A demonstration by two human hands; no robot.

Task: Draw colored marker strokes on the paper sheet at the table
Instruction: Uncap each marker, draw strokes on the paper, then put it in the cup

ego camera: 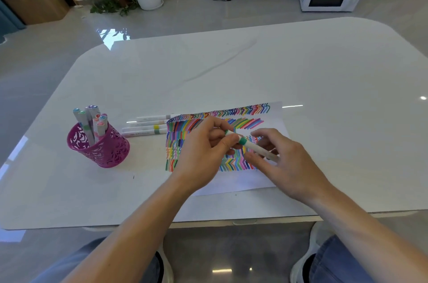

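Note:
A white paper sheet [243,182] lies on the table, covered in rows of multicoloured marker strokes. Above it I hold one white marker with a green band [249,144]. My left hand [203,157] pinches the marker's left end, where the cap sits, between thumb and fingers. My right hand [284,162] grips the barrel's right part. Both hands hide the middle of the drawing. Whether the cap is on or partly off cannot be told.
A magenta cut-out pen cup [99,146] holding several markers stands at the left. Three markers [148,125] lie side by side between the cup and the sheet. The white table [254,69] has rounded corners; its front edge is near my knees.

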